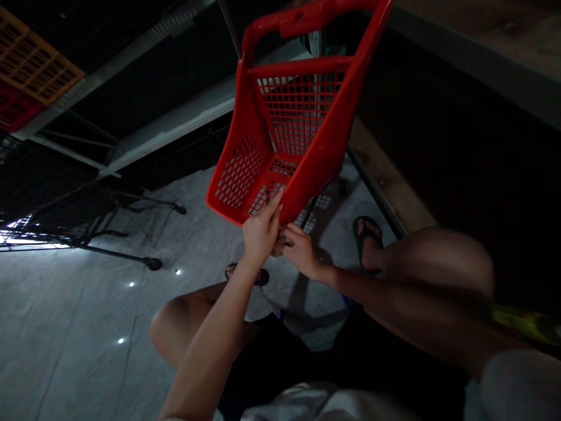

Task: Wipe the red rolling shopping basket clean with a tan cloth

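Observation:
A red plastic shopping cart [322,161] with meshed walls stands tilted in front of me, its handle at the far end. At its near corner, my left hand [260,234] is closed on the rim, one finger lying along the edge. Just to the right and slightly lower, my right hand [302,251] is closed, with bent fingers beneath the same corner. Both hands almost meet there. A small brownish patch shows between them, too dark to identify, and the right fingertips are partly hidden.
Dark wire racks or carts on castors [153,264] stand at the left, by a metal shelf [175,131]. Yellow crate [37,58] and red crate [17,108] sit upper left. A wooden ledge [394,181] runs along the right. My sandalled feet rest on the grey floor [87,327].

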Demonstrator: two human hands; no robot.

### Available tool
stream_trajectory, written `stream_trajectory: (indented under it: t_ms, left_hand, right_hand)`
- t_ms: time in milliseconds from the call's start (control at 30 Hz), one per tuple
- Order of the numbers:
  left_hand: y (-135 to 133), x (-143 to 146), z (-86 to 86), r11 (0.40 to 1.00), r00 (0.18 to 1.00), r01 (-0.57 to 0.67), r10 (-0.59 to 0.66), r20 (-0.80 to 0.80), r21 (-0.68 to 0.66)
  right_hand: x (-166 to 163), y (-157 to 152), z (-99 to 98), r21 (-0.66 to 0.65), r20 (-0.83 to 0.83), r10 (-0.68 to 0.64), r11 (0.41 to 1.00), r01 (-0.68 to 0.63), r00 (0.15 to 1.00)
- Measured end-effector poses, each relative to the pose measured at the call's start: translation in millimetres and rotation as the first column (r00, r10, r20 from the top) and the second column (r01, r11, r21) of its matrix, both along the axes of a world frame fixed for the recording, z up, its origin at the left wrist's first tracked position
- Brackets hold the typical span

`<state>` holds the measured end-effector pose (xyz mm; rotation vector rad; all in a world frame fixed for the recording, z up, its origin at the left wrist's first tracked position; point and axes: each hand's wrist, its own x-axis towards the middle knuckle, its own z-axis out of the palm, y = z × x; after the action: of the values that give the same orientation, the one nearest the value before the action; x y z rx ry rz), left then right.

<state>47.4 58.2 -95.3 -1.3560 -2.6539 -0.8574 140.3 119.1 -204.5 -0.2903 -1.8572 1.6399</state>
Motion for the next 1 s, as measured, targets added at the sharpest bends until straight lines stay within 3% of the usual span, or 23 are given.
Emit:
stream_trajectory:
  t_ms: [167,333,400,467,600,833,1000]
  left_hand:
    - [-6.1,0.0,-9.6,0.996,0.988,0.027,-0.015,-0.152,0.081]
    - [-2.0,15.9,-19.6,0.983,0.960,0.043,0.008,-0.282,0.176]
    - [0.8,24.9,-21.7,0.983,0.950,0.017,0.042,-0.310,0.184]
    - [3.8,32.5,-22.8,0.981,0.941,-0.016,0.081,-0.328,0.195]
    - [12.4,38.5,-20.8,0.977,0.940,-0.099,0.154,-0.304,0.189]
    - [31.1,33.3,-7.4,0.951,0.946,-0.291,0.302,-0.120,0.103]
    - [30.4,35.1,-2.6,0.938,0.937,-0.337,0.343,-0.073,0.079]
  right_hand:
    - [-10.9,36.2,-3.4,-0.004,-0.014,-0.279,0.960,0.279,0.960]
    - [-48.5,127.3,-17.2,-0.057,0.127,-0.668,0.733,0.678,0.733]
    - [-60.4,154.7,-23.1,-0.108,0.170,-0.703,0.683,0.722,0.691]
    - [-65.8,162.8,-27.2,-0.160,0.192,-0.671,0.699,0.697,0.717]
    - [-55.6,126.0,-24.7,-0.263,0.202,-0.534,0.778,0.571,0.821]
    - [-25.3,37.2,-19.3,-0.247,0.220,-0.372,0.873,0.420,0.902]
    - [-30.6,32.3,-22.3,-0.324,0.209,-0.313,0.871,0.368,0.926]
